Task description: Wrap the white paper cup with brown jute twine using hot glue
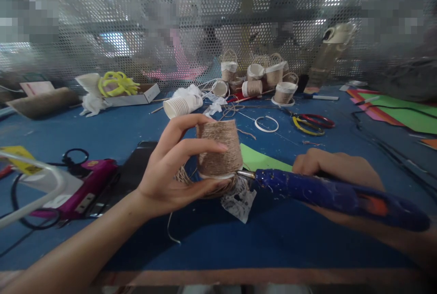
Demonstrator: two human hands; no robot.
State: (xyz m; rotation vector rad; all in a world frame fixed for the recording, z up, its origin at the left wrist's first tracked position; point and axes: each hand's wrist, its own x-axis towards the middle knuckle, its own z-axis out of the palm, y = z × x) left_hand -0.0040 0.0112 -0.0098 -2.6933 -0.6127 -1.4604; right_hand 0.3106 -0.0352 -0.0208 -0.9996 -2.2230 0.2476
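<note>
Near the middle, my left hand [170, 166] grips a small cup wrapped in brown twine [220, 150], fingers over its side and thumb beneath. The cup's white rim faces down. At the right, my right hand [334, 166] is closed round a dark blue hot glue gun or soldering-type tool [307, 189]. Its metal tip meets the lower right edge of the cup, at the rim. Below the cup are loose twine and a piece of white lace [241, 200]. A green paper sheet [261, 158] lies behind the tool's tip.
Several twine-wrapped cups [275, 75] stand at the back, beside stacked paper cups [177, 106]. Scissors [309, 125] and a white ring [266, 124] lie behind my right hand. A purple power strip [82, 189] and cables are left; coloured sheets [399, 109] lie right.
</note>
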